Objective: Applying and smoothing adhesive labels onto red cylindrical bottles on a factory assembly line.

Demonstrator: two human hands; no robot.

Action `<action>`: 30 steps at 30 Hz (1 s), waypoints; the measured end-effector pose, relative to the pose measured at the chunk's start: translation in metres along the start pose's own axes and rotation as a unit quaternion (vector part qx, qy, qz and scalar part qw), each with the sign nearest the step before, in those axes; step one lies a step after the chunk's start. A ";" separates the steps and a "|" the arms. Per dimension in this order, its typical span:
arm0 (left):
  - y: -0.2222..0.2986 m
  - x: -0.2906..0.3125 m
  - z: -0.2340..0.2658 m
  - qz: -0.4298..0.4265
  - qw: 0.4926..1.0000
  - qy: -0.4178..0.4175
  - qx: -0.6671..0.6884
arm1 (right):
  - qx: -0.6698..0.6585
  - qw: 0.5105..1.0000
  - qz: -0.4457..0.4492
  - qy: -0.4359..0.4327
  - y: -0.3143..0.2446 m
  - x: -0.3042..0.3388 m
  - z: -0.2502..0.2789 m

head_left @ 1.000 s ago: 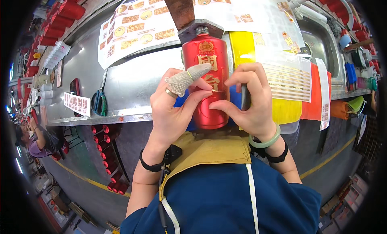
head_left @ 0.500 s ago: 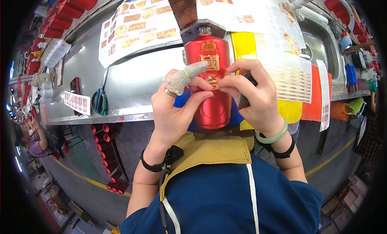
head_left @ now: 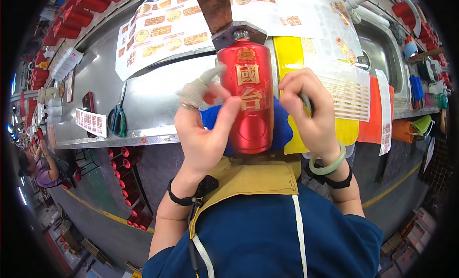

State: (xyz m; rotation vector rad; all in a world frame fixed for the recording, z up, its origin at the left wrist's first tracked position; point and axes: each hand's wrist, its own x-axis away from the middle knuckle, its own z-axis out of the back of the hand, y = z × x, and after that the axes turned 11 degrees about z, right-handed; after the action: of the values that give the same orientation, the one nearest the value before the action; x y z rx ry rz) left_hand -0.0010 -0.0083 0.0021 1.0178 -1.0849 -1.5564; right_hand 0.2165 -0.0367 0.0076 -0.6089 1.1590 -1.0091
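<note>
Right hand point(head_left: 316, 114) withdrew, gripping dark tool point(head_left: 305, 102).

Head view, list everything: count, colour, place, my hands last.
Worktable: one, silver, upper half
Bottle: one, red with gold characters, centre
Cloth: one, blue, under the bottle
Bracket: one, brown and grey, at bottle's neck
Printed sheets: several, white and gold, upper worktable
Striped sheet: one, white and gold, right
Sheeting: count unclear, yellow, right
Scissors: one pair, dark and green, left
Label strip: one, white and red, left
Sink: one, silver, upper right
Containers: many, red, upper left
Co-worker: one, purple top, far left
Left hand: one, grey finger cover, thumb over bottle
Right hand: one, green bangle, beside bottle, holding dark object
</note>
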 end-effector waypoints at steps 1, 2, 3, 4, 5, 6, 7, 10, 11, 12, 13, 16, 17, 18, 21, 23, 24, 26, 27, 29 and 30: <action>-0.001 -0.001 -0.005 0.002 0.997 0.081 0.020 | -0.056 0.993 -0.085 0.055 0.003 0.002 -0.003; -0.002 -0.002 -0.006 0.057 0.997 0.044 0.029 | -0.124 0.975 -0.172 0.067 -0.007 -0.005 -0.005; 0.000 -0.003 -0.010 0.057 0.997 0.043 0.029 | -0.124 0.975 -0.172 0.068 -0.007 -0.005 -0.009; 0.005 -0.004 -0.016 0.124 0.983 0.014 0.135 | -0.158 0.964 -0.206 0.057 -0.006 -0.004 -0.014; 0.010 -0.007 -0.020 0.189 0.953 -0.018 0.238 | -0.192 0.951 -0.240 0.048 -0.004 -0.002 -0.017; 0.012 -0.009 -0.019 0.199 0.945 -0.075 0.250 | -0.210 0.946 -0.241 0.048 0.005 0.005 -0.022; 0.014 -0.010 -0.018 0.198 0.945 -0.079 0.249 | -0.209 0.946 -0.242 0.052 0.006 0.004 -0.020; 0.013 -0.010 -0.016 0.223 0.937 -0.099 0.250 | -0.296 0.904 -0.305 0.045 0.005 0.001 -0.013; 0.012 -0.009 -0.017 0.223 0.937 -0.102 0.249 | -0.296 0.904 -0.306 0.047 0.003 -0.002 -0.012; 0.012 -0.007 -0.017 0.224 0.937 -0.093 0.253 | -0.302 0.893 -0.329 0.060 0.001 -0.004 -0.013; 0.012 -0.006 -0.018 0.226 0.936 -0.084 0.256 | -0.308 0.881 -0.352 0.073 0.000 -0.006 -0.015; 0.017 -0.009 -0.020 0.234 0.932 -0.097 0.258 | -0.268 0.905 -0.316 0.091 0.008 -0.004 -0.027; 0.017 -0.009 -0.019 0.241 0.931 -0.096 0.257 | -0.259 0.914 -0.295 0.100 0.010 -0.003 -0.029; 0.017 -0.008 -0.019 0.241 0.931 -0.096 0.256 | -0.260 0.909 -0.316 0.083 0.011 -0.004 -0.025; 0.017 -0.007 -0.021 0.236 0.933 -0.081 0.260 | -0.283 0.897 -0.328 0.083 0.009 -0.008 -0.024; 0.019 -0.008 -0.019 0.243 0.928 -0.089 0.270 | -0.264 0.910 -0.309 0.085 0.011 -0.005 -0.029; 0.018 -0.007 -0.019 0.243 0.928 -0.090 0.269 | -0.245 0.921 -0.290 0.086 0.012 -0.003 -0.031; 0.016 -0.007 -0.020 0.242 0.929 -0.090 0.265 | -0.257 0.914 -0.301 0.088 0.012 -0.002 -0.028; 0.017 -0.008 -0.020 0.241 0.929 -0.090 0.265 | -0.268 0.907 -0.313 0.089 0.011 -0.002 -0.026; 0.017 -0.008 -0.020 0.243 0.930 -0.088 0.262 | -0.255 0.917 -0.294 0.084 0.017 0.000 -0.026; 0.015 -0.008 -0.019 0.242 0.930 -0.088 0.263 | -0.241 0.927 -0.275 0.079 0.018 -0.001 -0.025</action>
State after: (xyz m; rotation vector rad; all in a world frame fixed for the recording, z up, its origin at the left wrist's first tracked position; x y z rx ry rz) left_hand 0.0226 -0.0064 0.0125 0.8624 -1.7895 -0.9827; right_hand 0.1988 -0.0257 -0.0148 -1.3191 1.4313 -1.2654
